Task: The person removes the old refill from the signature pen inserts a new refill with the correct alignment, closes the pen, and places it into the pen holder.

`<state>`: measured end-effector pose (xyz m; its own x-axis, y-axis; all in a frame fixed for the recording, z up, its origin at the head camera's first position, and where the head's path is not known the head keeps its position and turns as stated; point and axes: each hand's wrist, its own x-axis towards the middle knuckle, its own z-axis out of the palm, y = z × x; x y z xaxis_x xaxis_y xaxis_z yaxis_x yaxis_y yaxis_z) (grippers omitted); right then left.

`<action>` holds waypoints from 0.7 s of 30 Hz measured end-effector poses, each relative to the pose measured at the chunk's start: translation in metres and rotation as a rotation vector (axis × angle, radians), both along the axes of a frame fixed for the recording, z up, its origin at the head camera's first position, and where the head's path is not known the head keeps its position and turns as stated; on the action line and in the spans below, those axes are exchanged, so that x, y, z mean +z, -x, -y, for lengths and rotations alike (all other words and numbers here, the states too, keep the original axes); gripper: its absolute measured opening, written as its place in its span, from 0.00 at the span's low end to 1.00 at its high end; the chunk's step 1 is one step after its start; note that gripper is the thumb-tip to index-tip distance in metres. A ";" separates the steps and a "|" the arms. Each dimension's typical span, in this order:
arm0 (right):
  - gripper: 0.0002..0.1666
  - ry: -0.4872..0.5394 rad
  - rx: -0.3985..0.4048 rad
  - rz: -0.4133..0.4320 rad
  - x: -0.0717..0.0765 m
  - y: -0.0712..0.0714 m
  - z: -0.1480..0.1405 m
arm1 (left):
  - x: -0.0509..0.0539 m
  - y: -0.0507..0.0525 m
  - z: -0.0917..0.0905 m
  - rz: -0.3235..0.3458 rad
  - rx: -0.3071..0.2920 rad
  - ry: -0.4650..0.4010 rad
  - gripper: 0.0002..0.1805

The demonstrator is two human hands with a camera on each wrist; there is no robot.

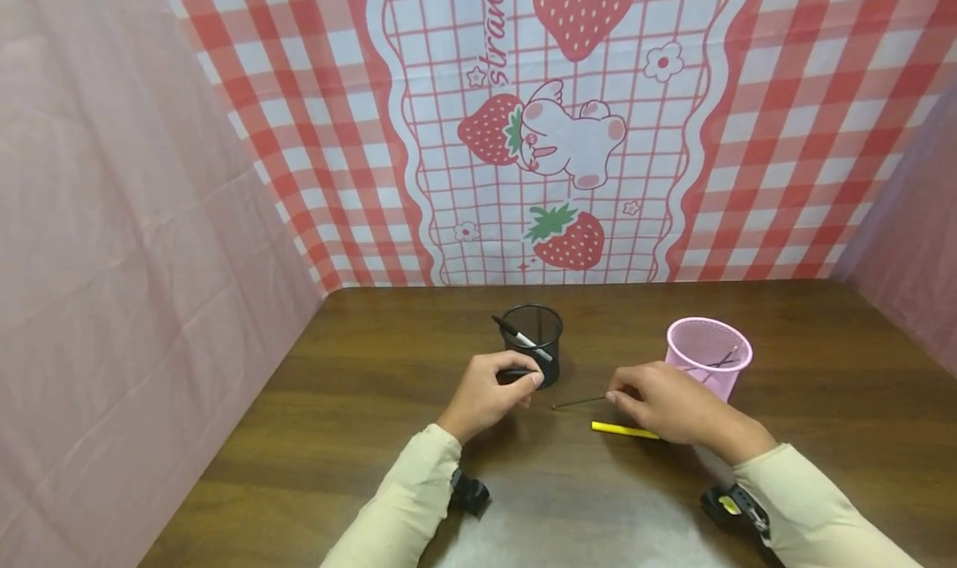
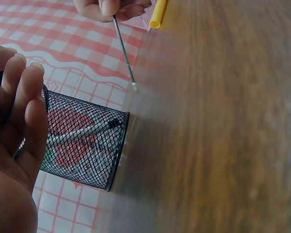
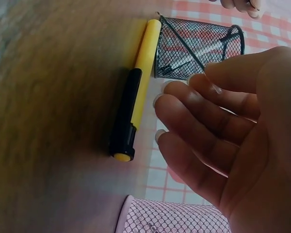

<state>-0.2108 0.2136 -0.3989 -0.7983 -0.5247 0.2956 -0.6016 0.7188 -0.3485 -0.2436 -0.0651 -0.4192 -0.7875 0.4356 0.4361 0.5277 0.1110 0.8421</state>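
Observation:
At the near left of a black mesh pen cup (image 1: pixel 549 369), my left hand (image 1: pixel 486 392) holds a black pen (image 1: pixel 512 374) between thumb and fingers. A black-and-white marker (image 1: pixel 523 338) leans inside that cup, its dark end above the rim. My right hand (image 1: pixel 669 402) pinches a thin dark stick (image 1: pixel 579 401) by one end. The stick's pale tip points toward the black cup in the left wrist view. Below the right hand lies a yellow pen-shaped thing (image 3: pixel 146 53) with a black clip. Part of it is hidden by that hand in the head view.
A pink mesh cup (image 1: pixel 706 323) with several thin dark sticks (image 1: pixel 725 357) inside stands just behind my right hand. Brown wooden tabletop (image 1: pixel 359 435) spreads around. A red-checked strawberry cloth (image 1: pixel 336 136) hangs at the back, with a pink cloth (image 1: pixel 149 219) at the left.

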 end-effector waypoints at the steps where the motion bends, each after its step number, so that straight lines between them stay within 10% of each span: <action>1: 0.07 -0.005 0.001 0.006 0.000 0.000 0.000 | 0.000 0.000 0.000 0.002 0.001 -0.001 0.04; 21: 0.10 -0.085 0.025 0.060 -0.005 -0.001 -0.002 | -0.001 -0.001 0.001 -0.025 0.004 0.020 0.04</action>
